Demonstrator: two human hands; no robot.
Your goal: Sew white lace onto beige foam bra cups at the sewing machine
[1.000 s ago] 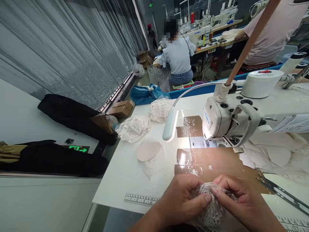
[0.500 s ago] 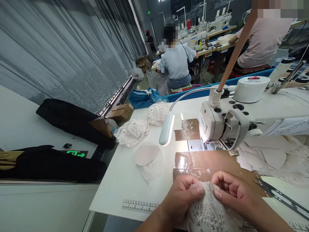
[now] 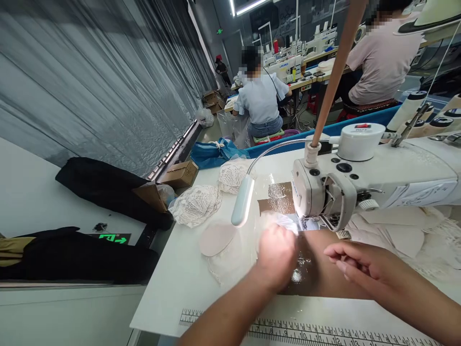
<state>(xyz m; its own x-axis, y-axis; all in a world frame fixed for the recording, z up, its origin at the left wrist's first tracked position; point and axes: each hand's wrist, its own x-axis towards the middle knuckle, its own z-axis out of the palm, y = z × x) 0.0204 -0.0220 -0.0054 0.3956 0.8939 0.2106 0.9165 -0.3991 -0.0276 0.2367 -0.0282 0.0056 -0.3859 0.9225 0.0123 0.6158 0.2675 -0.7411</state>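
My left hand [image 3: 277, 254] is closed on a white lace piece [image 3: 273, 218], which lies bunched beside the needle area of the sewing machine [image 3: 313, 192]. Most of the lace is hidden behind my fist. My right hand [image 3: 363, 266] hovers in front of the machine head over the brown taped bed [image 3: 317, 283]. Its fingers are loosely curled, the thumb sits apart from the index finger, and nothing shows between them. Left of my left hand, a beige oval pad with sheer lace [image 3: 218, 240] rests on the white table.
Two lace bundles [image 3: 196, 205] lie at the table's far left. A lamp [image 3: 243, 199] on a bendy neck hangs over the work. Cut fabric pieces [image 3: 403, 230] are piled right of the machine. A ruler strip [image 3: 302, 331] runs along the front edge. Co-workers sit beyond.
My left hand has carried the lace forward to the needle area. My right hand has let go of it and moved right. The dark tool at the right no longer shows.
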